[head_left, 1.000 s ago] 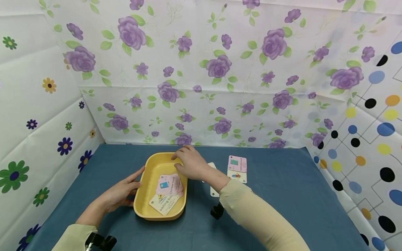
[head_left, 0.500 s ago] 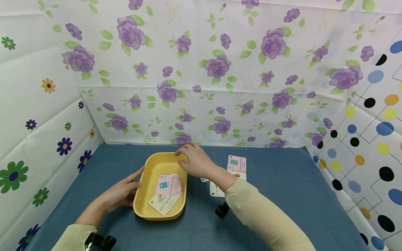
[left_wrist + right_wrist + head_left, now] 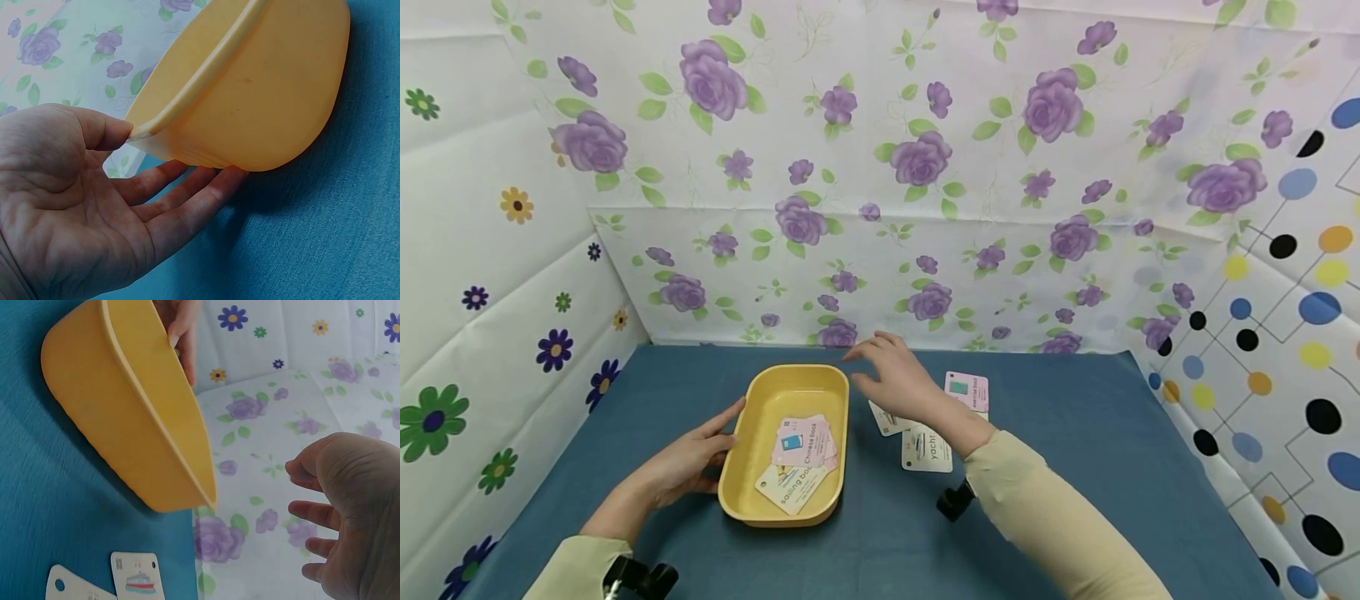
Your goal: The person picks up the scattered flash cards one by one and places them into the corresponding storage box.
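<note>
A yellow plastic tub [image 3: 752,458] stands on the table with several cards in it. On top of them lie a pink card reading "Chinese book" [image 3: 797,442] and a white one reading "sailing boat" [image 3: 793,490]. My left hand [image 3: 681,462] rests against the tub's left side. The left wrist view has its thumb [image 3: 112,131] at the rim and the other fingers [image 3: 194,219], nearly straight, at the tub's lower edge. Just off the far right corner hovers my right hand [image 3: 898,379], holding nothing, its fingers [image 3: 315,514] loosely bent and apart.
Right of the tub, a white "yacht" card [image 3: 927,452] and a pink "exercise book" card [image 3: 967,390] lie on the blue cloth [image 3: 1060,467]. Another white card [image 3: 887,423] is partly covered by my right hand. Flower-patterned sheets [image 3: 850,267] rise behind the table.
My right hand has moved rightward from over the tub's far right corner to outside it, uncovering more of the yacht card. The left hand and tub stay put.
</note>
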The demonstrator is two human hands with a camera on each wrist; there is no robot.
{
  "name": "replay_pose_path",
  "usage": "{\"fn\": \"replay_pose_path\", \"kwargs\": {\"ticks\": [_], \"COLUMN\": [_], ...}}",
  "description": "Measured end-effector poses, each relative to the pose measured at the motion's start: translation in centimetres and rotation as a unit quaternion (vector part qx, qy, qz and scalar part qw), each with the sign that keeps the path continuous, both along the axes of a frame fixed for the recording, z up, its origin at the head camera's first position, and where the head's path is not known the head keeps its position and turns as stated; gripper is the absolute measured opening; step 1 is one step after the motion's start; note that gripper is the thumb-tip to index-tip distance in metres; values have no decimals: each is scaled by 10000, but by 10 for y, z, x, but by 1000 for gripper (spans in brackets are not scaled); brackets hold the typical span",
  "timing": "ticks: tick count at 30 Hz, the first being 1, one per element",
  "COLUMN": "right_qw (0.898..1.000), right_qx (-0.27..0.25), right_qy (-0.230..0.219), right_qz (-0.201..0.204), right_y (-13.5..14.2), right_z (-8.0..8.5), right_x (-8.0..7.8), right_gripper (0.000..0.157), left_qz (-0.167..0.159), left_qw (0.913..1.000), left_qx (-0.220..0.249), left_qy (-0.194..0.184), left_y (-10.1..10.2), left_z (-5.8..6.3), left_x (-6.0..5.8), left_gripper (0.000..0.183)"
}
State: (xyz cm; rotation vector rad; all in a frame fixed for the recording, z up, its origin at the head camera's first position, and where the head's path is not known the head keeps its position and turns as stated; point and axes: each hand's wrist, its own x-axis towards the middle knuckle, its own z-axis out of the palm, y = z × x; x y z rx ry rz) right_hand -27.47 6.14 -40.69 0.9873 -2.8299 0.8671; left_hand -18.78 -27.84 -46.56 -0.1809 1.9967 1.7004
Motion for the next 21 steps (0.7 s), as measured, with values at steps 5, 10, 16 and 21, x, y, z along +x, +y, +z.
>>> {"fn": "replay_pose_path", "kwargs": {"ticks": [5,10,16,21], "right_qw": [9999,9996,9992,9990], "right_qx": [-88,-200,-179,-124], "right_qy": [-10,-3,-62,-74], "right_qz": [-83,-185,-342,-431], "right_y": [11,24,38,51], "right_z": [-2,-3,-2,-2], "right_x": [-2,-3,-6,-6], "right_gripper": [31,31,31,32], "left_qz": [-26,-19,-19,-24], "left_qw": [10000,10000,10000,10000], "left_qx": [18,46,25,-9], "left_qy": [-1,4,1,-1], "left_y": [0,-1,0,0], "left_z": [-1,-1,0,0], "left_x": [0,0,0,0], "left_gripper": [67,67,66,66]}}
